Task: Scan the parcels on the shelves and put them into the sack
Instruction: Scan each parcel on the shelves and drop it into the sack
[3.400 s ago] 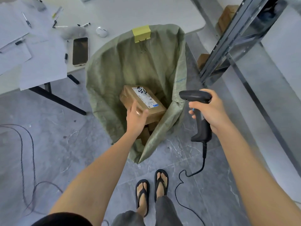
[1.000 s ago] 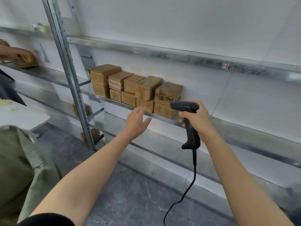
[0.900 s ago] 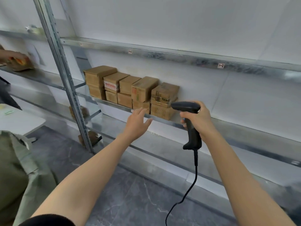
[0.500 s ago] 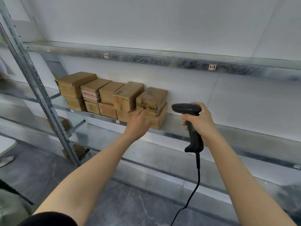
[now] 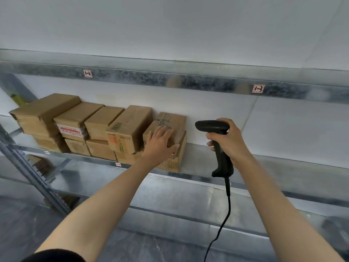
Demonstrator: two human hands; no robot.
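Note:
Several brown cardboard parcels stand stacked in two layers on the middle metal shelf [image 5: 198, 157]. My left hand [image 5: 160, 142] lies with straight fingers on the front of the rightmost upper parcel [image 5: 170, 120], thumb out to the right over the parcel below [image 5: 179, 154]. To the right of the stack, my right hand [image 5: 229, 140] grips the handle of a black barcode scanner [image 5: 217, 144], its head pointing left toward the parcels. Its cable hangs down. The sack is out of view.
A taller parcel with an orange label [image 5: 130, 127] stands just left of my left hand. The shelf to the right of the stack is bare metal. An upper shelf rail [image 5: 170, 78] carries tags 1-2 and 1-3. A slanted upright post [image 5: 32, 178] stands at left.
I have turned from the sack to the shelves and come closer. My left hand reached forward and now rests on the rightmost upper parcel. The scanner stays in my right hand.

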